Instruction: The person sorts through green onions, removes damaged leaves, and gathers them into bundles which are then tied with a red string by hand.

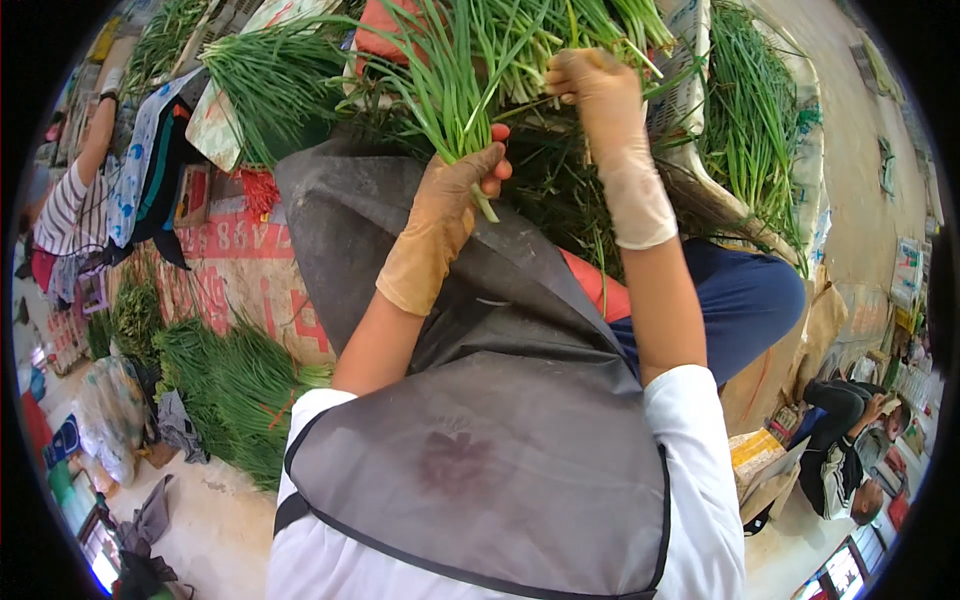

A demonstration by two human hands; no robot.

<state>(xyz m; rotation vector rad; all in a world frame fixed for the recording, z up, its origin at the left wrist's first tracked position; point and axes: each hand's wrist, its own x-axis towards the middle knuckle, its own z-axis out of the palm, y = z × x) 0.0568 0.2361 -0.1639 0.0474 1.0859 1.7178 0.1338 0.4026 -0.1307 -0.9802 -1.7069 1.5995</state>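
Note:
My left hand (442,195), in a stained thin glove with bare fingertips showing, grips a small bunch of long green chives or young scallions (454,105). The leaves fan upward and away, and one pale stem end pokes out below the fist. To its right my right hand (600,97), also gloved, is raised with curled fingers. Thin leaves run close to those fingers, but whether they are pinched cannot be told. Just beyond it lies a pile of pale-stemmed greens (525,67). Under both hands a dark apron (360,202) covers my lap, with leaf scraps (555,172) past its edge.
A white crate (697,150) borders long greens (750,112) on the right. At upper left, another bunch (270,82) rests on a board. Tied bundles (240,390) lie on the floor at left. Two people sit at lower right; a person in a striped sleeve (67,210) is at far left.

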